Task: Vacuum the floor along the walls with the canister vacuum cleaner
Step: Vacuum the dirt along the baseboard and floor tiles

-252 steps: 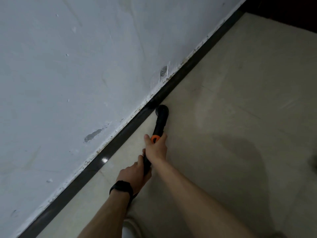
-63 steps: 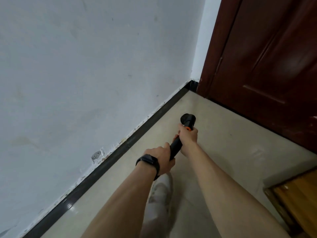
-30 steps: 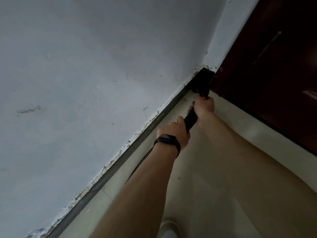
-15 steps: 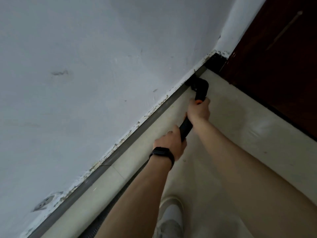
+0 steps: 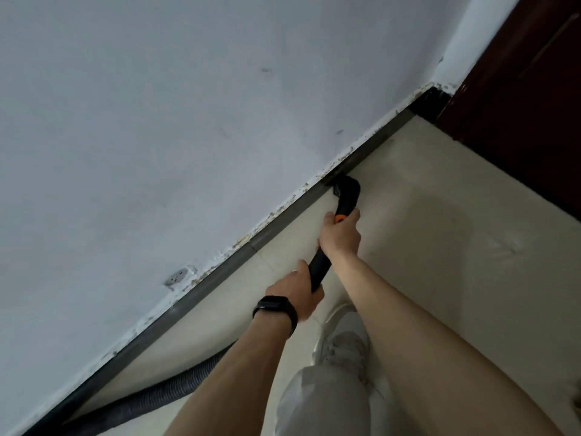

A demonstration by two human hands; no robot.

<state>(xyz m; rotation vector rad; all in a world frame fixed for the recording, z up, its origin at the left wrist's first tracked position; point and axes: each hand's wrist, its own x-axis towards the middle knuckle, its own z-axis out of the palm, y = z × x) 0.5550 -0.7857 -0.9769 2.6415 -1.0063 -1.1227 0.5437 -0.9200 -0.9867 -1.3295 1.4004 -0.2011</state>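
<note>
Right hand (image 5: pixel 341 237) grips the vacuum wand (image 5: pixel 319 272) just below its orange collar (image 5: pixel 339 219), left hand (image 5: pixel 297 292) wrapped round the lower end

Both sets of fingers curl round the black tube, so each hand holds it firmly. Its nozzle (image 5: pixel 345 190) sits at the floor (image 5: pixel 440 278) edge, against the dark skirting (image 5: pixel 276 226), short of the corner by the brown door (image 5: pixel 534 121). A ribbed hose (image 5: pixel 157 394) lies along that same edge behind the person. By my reading, the pass along this wall is under way; the next move likely calls for sliding the nozzle along the skirting, flat to the floor, with enough hose slack to follow
</note>
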